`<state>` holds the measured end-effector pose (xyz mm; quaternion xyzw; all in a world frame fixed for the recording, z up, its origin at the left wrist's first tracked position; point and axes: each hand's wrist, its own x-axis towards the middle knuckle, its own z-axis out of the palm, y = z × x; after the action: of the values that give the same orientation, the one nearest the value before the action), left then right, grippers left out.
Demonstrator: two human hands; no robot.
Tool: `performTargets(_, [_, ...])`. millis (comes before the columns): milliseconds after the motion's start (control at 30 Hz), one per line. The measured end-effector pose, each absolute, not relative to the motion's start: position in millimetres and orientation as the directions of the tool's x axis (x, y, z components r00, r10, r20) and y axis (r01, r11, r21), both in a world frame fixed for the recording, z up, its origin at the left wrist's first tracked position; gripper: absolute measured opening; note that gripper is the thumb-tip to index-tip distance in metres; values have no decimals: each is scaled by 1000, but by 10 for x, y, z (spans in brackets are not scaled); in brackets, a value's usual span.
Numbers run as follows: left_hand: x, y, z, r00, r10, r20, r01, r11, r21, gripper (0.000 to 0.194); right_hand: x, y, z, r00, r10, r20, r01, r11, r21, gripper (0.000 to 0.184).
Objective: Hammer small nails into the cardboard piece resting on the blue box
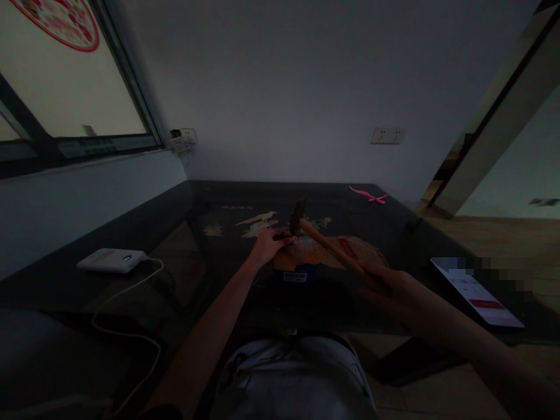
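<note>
The scene is dim. My right hand (385, 286) is closed round the wooden handle of a hammer (326, 242). The hammer's dark head (298, 214) is raised just above my left hand. My left hand (269, 245) pinches a thin dark object, perhaps a nail, at the left edge of a brownish slab (324, 252). A red label lies on the slab. The slab rests on a blue container (297, 274) on the dark table (227, 198).
A white power bank (111, 259) with a white cable (131, 315) lies at the table's left. A phone with a lit screen (476, 291) sits at the right edge. A pink ribbon-like item (371, 196) lies far right. Wall sockets (387, 135) and a window (65, 87) stand behind.
</note>
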<state>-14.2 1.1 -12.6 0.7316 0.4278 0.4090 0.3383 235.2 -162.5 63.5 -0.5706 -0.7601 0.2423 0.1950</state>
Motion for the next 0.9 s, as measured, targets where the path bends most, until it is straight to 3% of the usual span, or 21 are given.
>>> performTargets(233, [-154, 19, -125, 315, 892, 324, 357, -427, 831, 18, 2358, -1631, 612, -250, 962, 108, 772, 265, -577, 47])
performTargets(400, [-147, 9, -119, 294, 903, 313, 390, -412, 824, 15, 2321, -1642, 615, -249, 968, 23, 792, 217, -570, 42])
performTargets(900, [-151, 14, -149, 295, 901, 319, 360, -414, 836, 18, 2376, -1629, 611, -254, 967, 16, 831, 227, -508, 49])
